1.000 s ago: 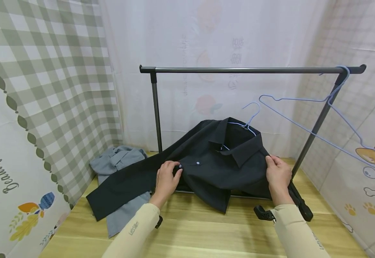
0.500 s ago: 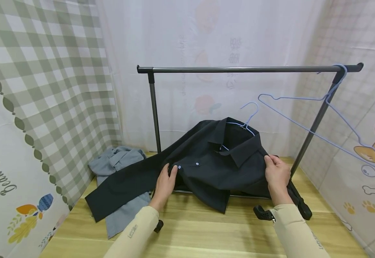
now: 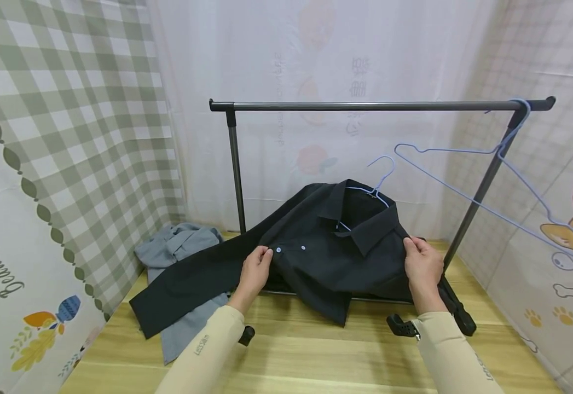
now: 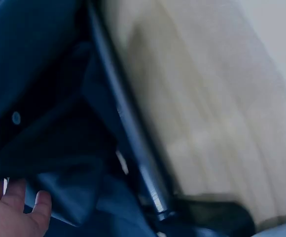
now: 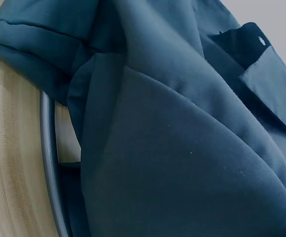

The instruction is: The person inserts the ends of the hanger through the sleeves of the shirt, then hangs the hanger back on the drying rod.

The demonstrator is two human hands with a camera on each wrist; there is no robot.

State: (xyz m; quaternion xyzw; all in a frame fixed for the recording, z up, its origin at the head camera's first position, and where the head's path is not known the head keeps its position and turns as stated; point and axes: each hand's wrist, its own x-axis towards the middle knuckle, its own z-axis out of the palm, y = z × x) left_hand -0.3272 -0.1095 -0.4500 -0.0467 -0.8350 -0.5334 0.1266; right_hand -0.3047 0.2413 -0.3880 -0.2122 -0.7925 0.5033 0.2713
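Observation:
A black collared shirt point(image 3: 335, 262) with small pale buttons lies on the table over the rack's lower bar. Its open collar faces up, with a blue wire hanger point(image 3: 376, 192) inside and the hook sticking out. My left hand point(image 3: 255, 269) pinches the front edge beside a button, thumb against fingers. In the left wrist view part of that hand point(image 4: 19, 212) shows at the lower left corner, by the dark cloth. At the shirt's right side, my right hand point(image 3: 424, 266) grips the fabric below the shoulder. The right wrist view shows shirt cloth point(image 5: 182, 148) but not the hand.
A dark metal garment rack point(image 3: 365, 106) stands behind. Another blue hanger point(image 3: 453, 150) hangs from its right end and juts forward. Grey-blue clothing point(image 3: 180, 241) lies at the left, partly under the black sleeve. The wooden table point(image 3: 316, 350) extends in front; curtains enclose the sides.
My left hand loosened its fingers at the shirt's front edge, shifted slightly, then pinched the edge again beside the button. The right hand keeps its grip in place.

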